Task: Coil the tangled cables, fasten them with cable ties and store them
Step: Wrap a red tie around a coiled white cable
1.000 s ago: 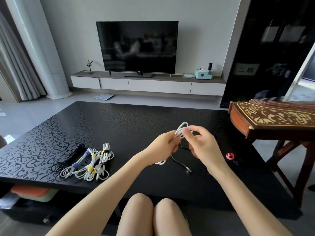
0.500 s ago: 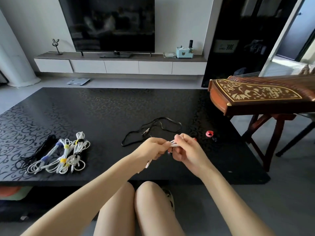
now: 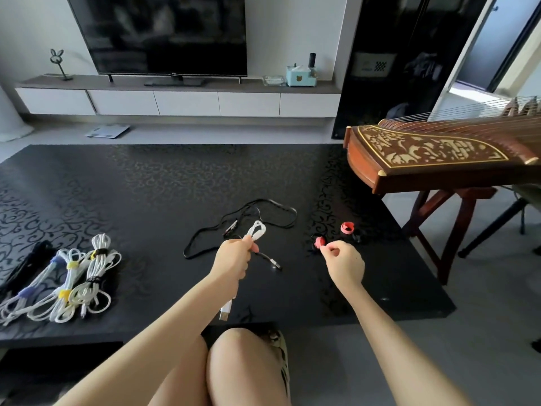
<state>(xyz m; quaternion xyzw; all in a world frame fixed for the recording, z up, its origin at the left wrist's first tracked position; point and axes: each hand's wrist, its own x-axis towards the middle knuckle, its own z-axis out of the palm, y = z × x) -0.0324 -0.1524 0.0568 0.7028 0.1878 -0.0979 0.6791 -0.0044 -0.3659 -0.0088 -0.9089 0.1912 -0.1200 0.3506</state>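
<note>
Change noted against half a second ago: the two hands, then joined at the coil, are now parted. The white cable is kept folded into a short coil by the left hand alone. Its fingers are curled round the middle, loops stand out above the fist, and a USB plug hangs below the wrist.

The right hand has been moved out to the right, and its thumb and forefinger are closed on a red cable tie (whether it is already lifted off the table cannot be told). A second red tie lies just beyond.

Coiling of this cable is judged finished, and fastening is the step now opened. A black cable is left loose beyond the left hand, not yet coiled. Tied bundles are laid at the table's left.

Risk: the coil may slacken in a one-handed grip while the tie is brought over.
</note>
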